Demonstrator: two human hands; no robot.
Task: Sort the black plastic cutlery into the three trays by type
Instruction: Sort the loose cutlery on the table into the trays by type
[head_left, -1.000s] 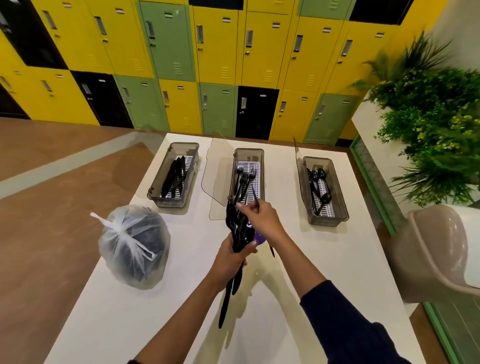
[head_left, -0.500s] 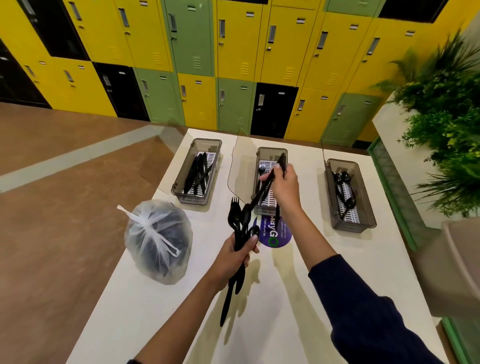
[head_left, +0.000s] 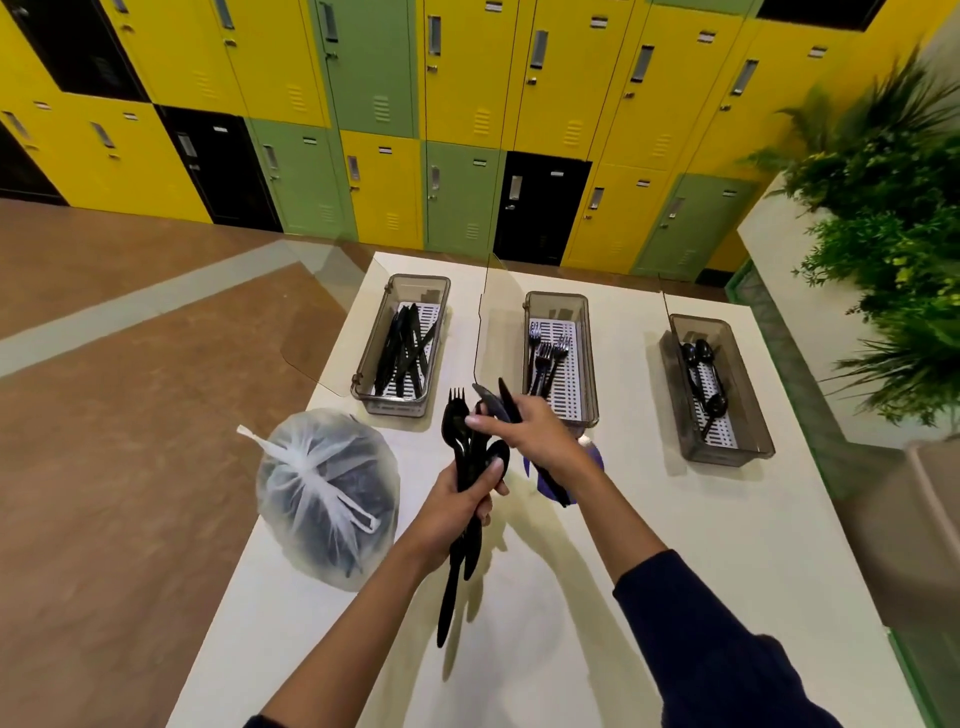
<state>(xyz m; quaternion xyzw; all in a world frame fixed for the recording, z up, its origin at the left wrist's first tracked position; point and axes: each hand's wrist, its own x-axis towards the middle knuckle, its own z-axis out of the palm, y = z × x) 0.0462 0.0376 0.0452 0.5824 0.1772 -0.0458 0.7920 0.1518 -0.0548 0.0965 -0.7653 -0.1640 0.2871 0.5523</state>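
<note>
My left hand (head_left: 462, 499) grips a bundle of black plastic cutlery (head_left: 462, 447) upright over the white table (head_left: 727, 545); a fork's tines stick out on top. My right hand (head_left: 535, 436) is closed at the top of the bundle on a long black piece (head_left: 506, 402), seemingly a knife, whose lower end shows below the wrist. Three smoky clear trays stand at the far side. The left tray (head_left: 366, 358) holds knives, the middle tray (head_left: 589, 364) forks, the right tray (head_left: 753, 400) spoons.
A knotted white plastic bag (head_left: 324, 499) with dark contents sits at the table's left edge. A purple sticker (head_left: 595, 457) lies under my right wrist. Clear lids stand open beside the trays. A chair back (head_left: 930, 509) and plants are on the right, lockers behind.
My right hand has come back from the middle tray, where it reached with a fork, to the bundle and closed on another piece. The left hand has hardly moved.
</note>
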